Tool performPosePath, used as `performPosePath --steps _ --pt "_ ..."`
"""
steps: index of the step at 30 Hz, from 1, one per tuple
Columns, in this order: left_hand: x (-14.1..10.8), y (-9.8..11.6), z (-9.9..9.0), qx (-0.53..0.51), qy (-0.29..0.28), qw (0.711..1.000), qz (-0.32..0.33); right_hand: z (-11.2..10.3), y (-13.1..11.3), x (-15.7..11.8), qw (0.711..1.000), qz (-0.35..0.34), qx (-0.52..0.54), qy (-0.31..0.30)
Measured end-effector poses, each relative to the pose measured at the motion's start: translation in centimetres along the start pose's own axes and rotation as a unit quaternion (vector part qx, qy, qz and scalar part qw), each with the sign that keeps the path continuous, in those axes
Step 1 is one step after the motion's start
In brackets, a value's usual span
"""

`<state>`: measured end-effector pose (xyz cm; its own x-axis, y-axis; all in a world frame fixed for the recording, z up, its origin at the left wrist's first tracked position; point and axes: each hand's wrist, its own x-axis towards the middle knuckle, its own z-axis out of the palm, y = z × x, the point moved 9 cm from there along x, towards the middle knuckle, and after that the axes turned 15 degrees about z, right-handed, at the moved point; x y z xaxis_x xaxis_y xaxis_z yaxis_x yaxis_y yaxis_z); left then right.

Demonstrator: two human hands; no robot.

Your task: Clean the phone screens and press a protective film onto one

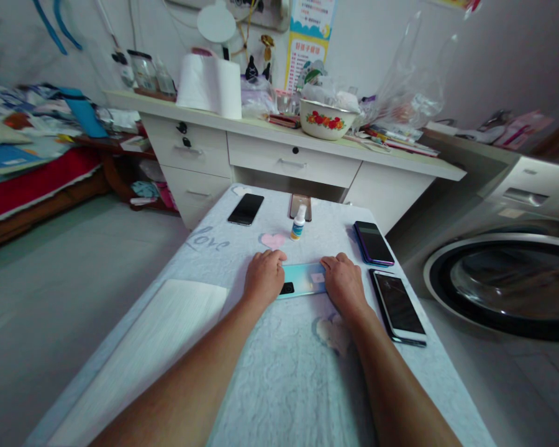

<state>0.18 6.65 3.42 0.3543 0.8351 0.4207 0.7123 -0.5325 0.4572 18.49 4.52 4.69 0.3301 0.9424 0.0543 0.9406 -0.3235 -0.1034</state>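
Note:
A light-blue phone [302, 280] lies across the middle of the cloth-covered table, its back and black camera block facing up. My left hand [264, 278] is closed on its left end, and my right hand [345, 282] grips the right end. Just beyond it stands a small white spray bottle [298, 223] with a blue and yellow label. A clear phone case or brownish phone back [300, 207] lies behind the bottle; I cannot tell which. At the far left is a dark phone [246, 209].
Right of my hands are phones in two stacks, a dark one [374, 243] and a white-framed one [400, 304]. A whitish cloth or sheet [168, 329] lies at the left. Behind the table stands a white desk [289, 162]; a washing machine [517, 205] is at the right.

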Motion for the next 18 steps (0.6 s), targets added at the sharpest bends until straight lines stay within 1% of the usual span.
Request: performPosePath --steps 5,9,15,18 --pt "-0.01 0.04 -0.02 0.002 -0.001 1.000 0.003 -0.28 0.52 0.18 1.000 0.006 -0.005 0.014" --pt "0.00 -0.03 0.02 0.004 -0.002 1.000 -0.001 -0.13 0.97 0.43 1.000 0.022 -0.017 0.012" --pt "0.03 0.09 -0.07 -0.002 -0.001 1.000 -0.003 -0.10 0.86 0.47 1.000 0.024 -0.019 0.005" --pt "0.02 0.09 -0.04 -0.003 -0.001 1.000 -0.002 -0.23 0.52 0.30 1.000 0.013 -0.016 0.005"
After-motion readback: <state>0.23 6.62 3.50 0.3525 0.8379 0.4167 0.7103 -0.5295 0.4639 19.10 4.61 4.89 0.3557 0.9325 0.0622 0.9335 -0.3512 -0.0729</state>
